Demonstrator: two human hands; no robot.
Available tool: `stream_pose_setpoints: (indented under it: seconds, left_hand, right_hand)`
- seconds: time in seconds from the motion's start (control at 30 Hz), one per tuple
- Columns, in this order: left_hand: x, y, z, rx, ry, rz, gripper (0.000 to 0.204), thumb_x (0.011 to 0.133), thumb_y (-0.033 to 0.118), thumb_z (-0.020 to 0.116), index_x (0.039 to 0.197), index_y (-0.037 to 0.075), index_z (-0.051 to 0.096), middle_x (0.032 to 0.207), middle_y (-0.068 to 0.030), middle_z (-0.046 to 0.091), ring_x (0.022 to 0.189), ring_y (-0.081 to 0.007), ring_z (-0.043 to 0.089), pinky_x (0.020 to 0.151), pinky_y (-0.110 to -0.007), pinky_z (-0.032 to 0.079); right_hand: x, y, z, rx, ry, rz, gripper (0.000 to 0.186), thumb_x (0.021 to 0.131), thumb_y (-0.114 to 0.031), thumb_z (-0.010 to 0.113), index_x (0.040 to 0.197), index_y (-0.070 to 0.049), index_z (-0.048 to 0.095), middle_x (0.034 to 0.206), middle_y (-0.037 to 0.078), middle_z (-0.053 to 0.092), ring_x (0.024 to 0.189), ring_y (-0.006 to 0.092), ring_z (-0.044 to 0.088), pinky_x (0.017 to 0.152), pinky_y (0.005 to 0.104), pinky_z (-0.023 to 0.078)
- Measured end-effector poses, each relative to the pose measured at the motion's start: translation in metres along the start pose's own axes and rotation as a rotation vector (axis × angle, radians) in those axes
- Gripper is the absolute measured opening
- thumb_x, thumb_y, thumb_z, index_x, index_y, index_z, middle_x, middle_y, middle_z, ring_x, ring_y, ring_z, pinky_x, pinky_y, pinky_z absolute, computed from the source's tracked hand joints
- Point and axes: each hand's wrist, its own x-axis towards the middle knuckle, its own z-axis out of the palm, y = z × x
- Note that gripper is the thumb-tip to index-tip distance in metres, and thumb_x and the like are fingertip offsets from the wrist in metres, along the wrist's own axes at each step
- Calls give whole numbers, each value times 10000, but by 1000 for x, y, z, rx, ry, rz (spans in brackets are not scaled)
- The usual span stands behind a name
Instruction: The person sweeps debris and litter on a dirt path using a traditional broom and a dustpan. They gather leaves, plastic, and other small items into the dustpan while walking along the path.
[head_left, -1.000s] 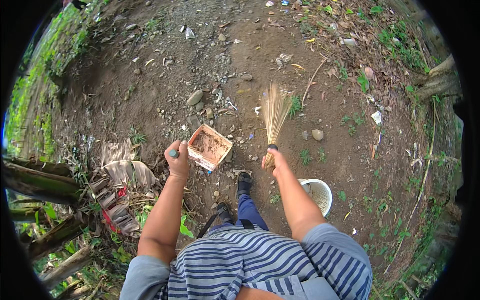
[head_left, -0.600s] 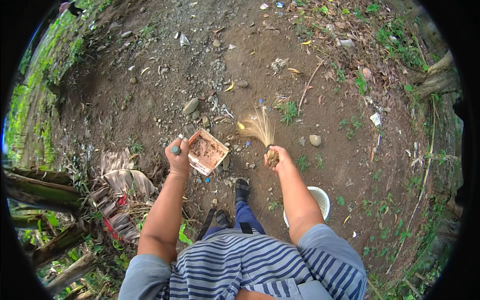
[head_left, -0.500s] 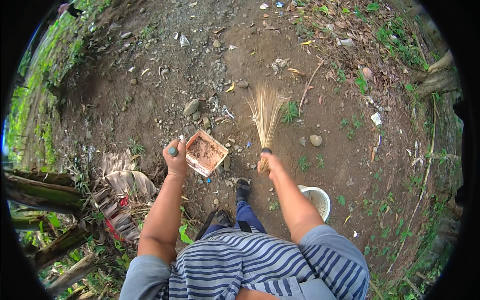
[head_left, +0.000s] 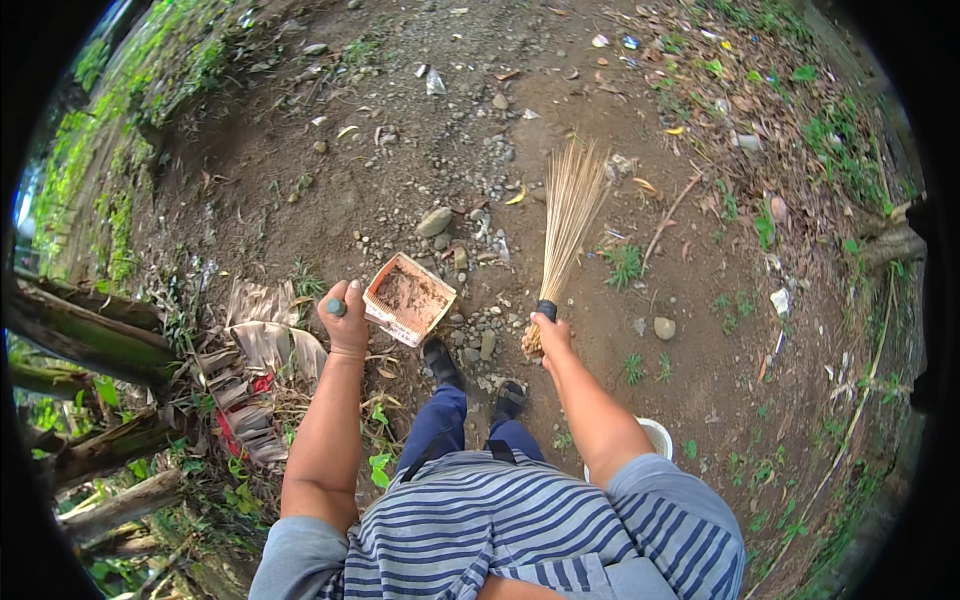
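My right hand (head_left: 548,336) is wrapped round the bound end of a stick broom (head_left: 572,220). Its thin straw-coloured bristles fan out away from me, with a dark band near my thumb. My left hand (head_left: 345,318) grips the handle of a dustpan; the handle's round greenish end pokes out of the fist. Just right of that fist is the dustpan (head_left: 400,328), a shallow orange-pink tray with a pale ribbed side. Brown dirt and bits lie inside it. How the handle joins the tray is hidden by my hand.
A white plastic basket (head_left: 657,436) stands behind my right forearm, partly hidden. Stones such as a large rounded one (head_left: 434,222) lie on the dirt ground ahead. Cut trunks (head_left: 90,330) and dry leaves (head_left: 270,335) are at the left. Leaf litter covers the far right.
My left foot has stepped forward, and the ground has shifted in view. The broom's bristles now lean farther right. More of the basket is hidden by my right arm. Both grips stay the same.
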Motion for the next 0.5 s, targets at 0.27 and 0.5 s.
stream_pose_setpoints:
  seconds: [0.27, 0.5]
  left_hand:
    - [93, 1, -55, -57, 107, 58, 382, 852, 146, 508, 548, 102, 282, 517, 64, 272, 480, -32, 240, 418, -230, 190]
    - [178, -25, -106, -30, 167, 70, 387, 851, 150, 503, 533, 91, 289, 510, 61, 282, 471, -32, 255, 411, -232, 207]
  right_hand:
    - [65, -66, 71, 51, -173, 435, 253, 734, -220, 592, 864, -36, 476, 684, 139, 555, 538, 238, 554, 453, 360, 492]
    - [51, -50, 212, -8, -79, 63, 168, 783, -196, 537, 829, -37, 507, 636, 98, 549, 502, 243, 578, 429, 401, 511]
